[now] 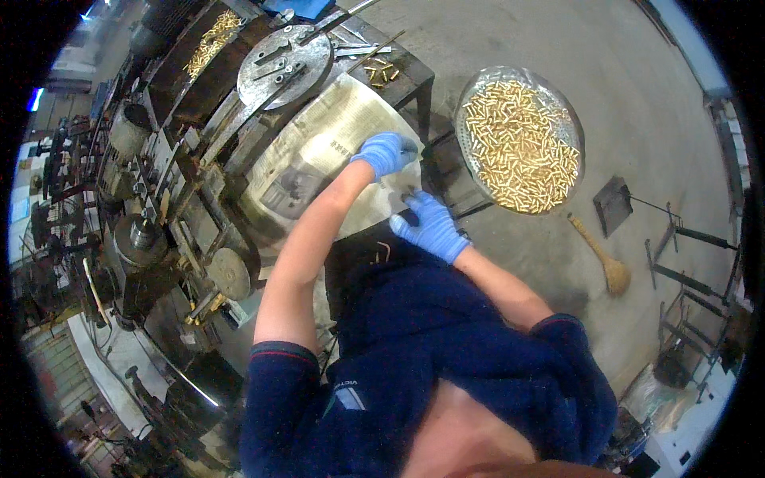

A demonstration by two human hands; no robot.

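Newspaper (335, 151) is touched by the left hand (386, 155), grip unclear; the right hand (432, 225) is spread wide. Right of the fingers, a tray (558, 97) is heaped with brass cylinders (519, 151) near a brush (613, 275).

A disc (309, 73) is sitting on the worktop (413, 78), left of small parts (394, 76) near its far right corner, a newspaper (319, 151) is lying before both, and, right of the worktop, a tray (567, 119) of more parts (518, 147) is resting on the floor (629, 127) behind a brush (615, 276).
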